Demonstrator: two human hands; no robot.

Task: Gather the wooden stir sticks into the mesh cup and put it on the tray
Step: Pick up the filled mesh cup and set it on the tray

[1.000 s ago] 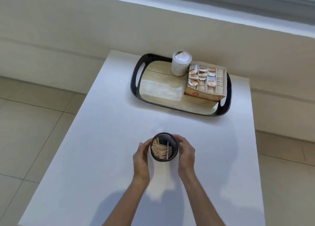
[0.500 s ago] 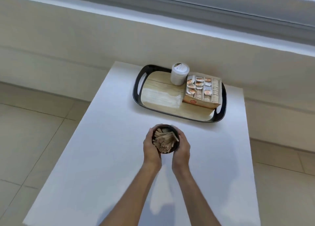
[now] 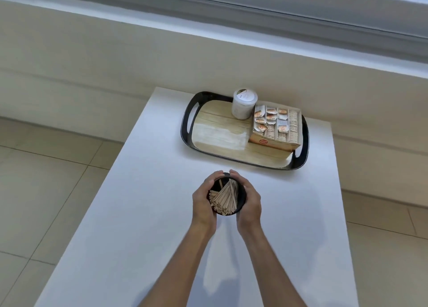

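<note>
Between both hands [image 3: 203, 202], mesh cup [image 3: 242, 196], now nearer tray [image 3: 303, 144]

White table [image 3: 143, 214], black-rimmed tray [image 3: 185, 130] on it

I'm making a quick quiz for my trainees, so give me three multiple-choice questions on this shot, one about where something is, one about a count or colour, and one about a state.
1. Where is the white lidded tub?
A. on the tray, at its far edge
B. on the bare table beside the tray
C. in the person's hands

2. What colour is the tray's rim?
A. white
B. black
C. red

3. How is the mesh cup held?
A. by the left hand only
B. by nobody
C. between the left hand and the right hand

Answers: 1 A, the tub stands on the tray next to the sachet box. 2 B, the rim and handles are black. 3 C, both hands wrap its sides, with the stir sticks inside.
</note>
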